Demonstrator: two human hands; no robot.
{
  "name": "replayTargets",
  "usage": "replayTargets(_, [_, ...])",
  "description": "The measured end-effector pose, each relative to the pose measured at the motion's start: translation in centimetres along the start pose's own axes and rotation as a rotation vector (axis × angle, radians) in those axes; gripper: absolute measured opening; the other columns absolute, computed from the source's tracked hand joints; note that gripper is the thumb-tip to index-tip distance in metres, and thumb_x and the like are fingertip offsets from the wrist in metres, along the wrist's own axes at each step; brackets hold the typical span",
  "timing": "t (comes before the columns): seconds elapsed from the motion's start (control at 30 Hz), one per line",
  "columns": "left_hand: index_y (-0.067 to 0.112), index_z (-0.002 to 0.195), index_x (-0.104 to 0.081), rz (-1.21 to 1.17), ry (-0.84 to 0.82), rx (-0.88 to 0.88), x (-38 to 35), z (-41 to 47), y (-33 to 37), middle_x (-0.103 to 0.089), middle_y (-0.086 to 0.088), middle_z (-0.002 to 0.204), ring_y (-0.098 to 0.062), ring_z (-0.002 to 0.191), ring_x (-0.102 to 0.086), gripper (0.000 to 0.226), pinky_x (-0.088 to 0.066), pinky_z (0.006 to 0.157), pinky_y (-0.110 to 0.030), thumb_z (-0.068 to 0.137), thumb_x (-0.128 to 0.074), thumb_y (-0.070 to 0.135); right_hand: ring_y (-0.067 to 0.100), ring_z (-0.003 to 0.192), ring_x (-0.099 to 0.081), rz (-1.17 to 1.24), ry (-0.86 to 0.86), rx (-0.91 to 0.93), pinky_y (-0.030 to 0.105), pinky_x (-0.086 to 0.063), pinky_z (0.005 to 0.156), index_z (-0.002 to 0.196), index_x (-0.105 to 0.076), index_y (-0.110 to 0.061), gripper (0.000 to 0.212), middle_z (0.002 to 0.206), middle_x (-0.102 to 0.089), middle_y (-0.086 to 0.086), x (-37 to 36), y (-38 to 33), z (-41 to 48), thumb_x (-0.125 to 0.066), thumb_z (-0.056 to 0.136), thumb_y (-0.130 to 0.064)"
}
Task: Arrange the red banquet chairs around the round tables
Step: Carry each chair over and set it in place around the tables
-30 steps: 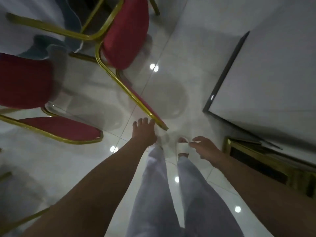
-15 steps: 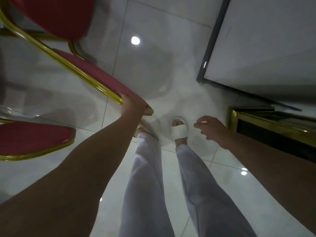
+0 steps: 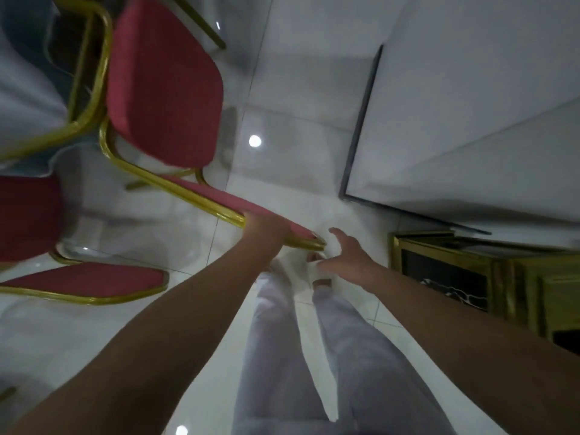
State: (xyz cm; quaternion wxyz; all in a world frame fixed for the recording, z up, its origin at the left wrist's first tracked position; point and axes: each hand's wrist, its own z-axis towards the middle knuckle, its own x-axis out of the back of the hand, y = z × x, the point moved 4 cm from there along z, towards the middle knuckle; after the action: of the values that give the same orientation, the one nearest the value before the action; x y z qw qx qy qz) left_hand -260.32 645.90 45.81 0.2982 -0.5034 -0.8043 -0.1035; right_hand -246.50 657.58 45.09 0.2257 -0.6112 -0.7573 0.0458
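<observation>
A red banquet chair [image 3: 163, 89] with a gold frame stands in front of me, its seat at the upper left and its backrest top running down toward my legs. My left hand [image 3: 266, 230] grips the top edge of that backrest. My right hand [image 3: 348, 255] hovers just right of the backrest's end, fingers spread and holding nothing. A second red chair [image 3: 84, 282] stands at the left, beside the first. A white tablecloth [image 3: 22, 98] hangs at the far left edge, next to the chairs.
Glossy white floor tiles [image 3: 282, 98] stretch ahead. A white wall panel with a dark edge [image 3: 361, 127] stands to the right. A gold-framed dark cabinet [image 3: 455, 277] sits at the right, close to my right arm. My white-trousered legs [image 3: 282, 356] are below.
The view has tilted up, showing the chair's seat again. My left hand stays on the backrest top. My right hand has moved up and left, close to the backrest's end.
</observation>
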Motion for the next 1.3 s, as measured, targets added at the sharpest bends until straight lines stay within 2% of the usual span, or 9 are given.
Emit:
replayTargets(0.2, [0.037,0.127,-0.057,-0.258,0.215,-0.179,6.4,-14.5,-1.8,-0.063,0.006,0.118,-0.021,0.108,-0.061,0.043,-0.053,0.088,-0.039,0.092,-0.053,0.011,0.025,0.149,-0.017,-0.469,0.065,0.409,0.047,-0.018,0.118,0.148,-0.031,-0.047,0.087,0.162,-0.02,-0.005,3.2,-4.4,-9.0,-0.076,0.074,-0.05])
replayTargets(0.33, [0.038,0.126,-0.06,-0.59,0.355,-0.118,9.0,-22.3,-5.7,-0.067,0.012,0.109,-0.01,0.095,-0.062,0.049,-0.055,0.081,-0.032,0.089,-0.058,0.006,0.016,0.127,-0.051,-0.342,0.091,0.701,0.024,-0.037,0.103,0.127,-0.058,-0.047,0.06,0.143,-0.051,-0.012,6.4,-6.5,-15.2,-0.07,0.069,-0.057])
replayTargets(0.4, [0.035,0.119,-0.066,-0.685,0.49,-0.02,9.7,-25.3,-7.7,-0.067,0.013,0.1,-0.006,0.087,-0.061,0.043,-0.055,0.077,-0.03,0.087,-0.061,0.007,0.013,0.114,-0.06,-0.326,0.101,0.774,0.028,-0.046,0.095,0.123,-0.066,-0.04,0.056,0.138,-0.055,-0.013,8.5,-8.5,-16.4,-0.073,0.069,-0.053])
replayTargets(0.6, [0.022,0.108,-0.072,-0.946,0.751,0.311,9.3,-29.5,-12.8,-0.065,0.011,0.089,-0.01,0.083,-0.061,0.035,-0.054,0.081,-0.034,0.08,-0.064,0.002,-0.002,0.071,-0.059,-0.223,0.2,0.812,0.02,-0.042,0.06,0.1,-0.069,-0.039,0.024,0.088,-0.066,-0.018,11.1,-15.0,-16.6,-0.078,0.081,-0.028])
replayTargets(0.83, [0.017,0.102,-0.072,-1.074,0.844,0.506,7.7,-30.0,-17.3,-0.061,0.009,0.082,-0.011,0.073,-0.057,0.032,-0.053,0.075,-0.034,0.081,-0.061,-0.003,0.006,0.07,-0.062,-0.328,0.146,0.828,0.027,-0.045,0.059,0.08,-0.066,-0.046,0.013,0.074,-0.066,-0.016,9.1,-22.3,-17.2,-0.078,0.078,-0.042])
replayTargets(1.03, [0.021,0.097,-0.068,-1.303,0.959,0.64,5.8,-29.3,-23.9,-0.062,0.001,0.076,-0.017,0.07,-0.058,0.035,-0.046,0.06,-0.026,0.077,-0.055,-0.004,0.023,0.086,-0.062,-0.42,0.368,0.841,0.041,-0.052,0.082,0.09,-0.064,-0.041,0.015,0.084,-0.063,-0.012,8.1,-32.9,-17.6,-0.073,0.077,-0.038])
replayTargets(1.17, [0.021,0.108,-0.063,-1.477,1.066,0.639,5.1,-27.5,-27.1,-0.059,-0.003,0.094,-0.023,0.09,-0.059,0.05,-0.05,0.075,-0.037,0.075,-0.05,-0.014,0.029,0.113,-0.054,-0.513,0.508,0.961,0.044,-0.04,0.094,0.107,-0.06,-0.04,0.03,0.105,-0.061,-0.006,6.6,-39.4,-18.2,-0.066,0.078,-0.041])
replayTargets(1.23, [0.021,0.117,-0.062,-1.511,1.098,0.639,4.5,-26.4,-28.6,-0.058,-0.01,0.108,-0.028,0.1,-0.058,0.059,-0.052,0.083,-0.042,0.073,-0.049,-0.017,0.034,0.14,-0.03,-0.663,0.468,0.944,0.056,-0.028,0.11,0.136,-0.042,-0.035,0.065,0.147,-0.041,0.003,4.7,-41.2,-17.8,-0.064,0.076,-0.049])
replayTargets(1.3, [0.024,0.123,-0.058,-1.592,1.095,0.643,3.5,-25.4,-29.8,-0.055,-0.013,0.116,-0.032,0.105,-0.056,0.066,-0.053,0.086,-0.047,0.073,-0.047,-0.018,0.032,0.15,0.002,-0.789,0.456,0.912,0.062,-0.011,0.114,0.151,-0.013,-0.037,0.092,0.164,-0.004,0.0,3.1,-42.5,-17.1,-0.065,0.077,-0.056])
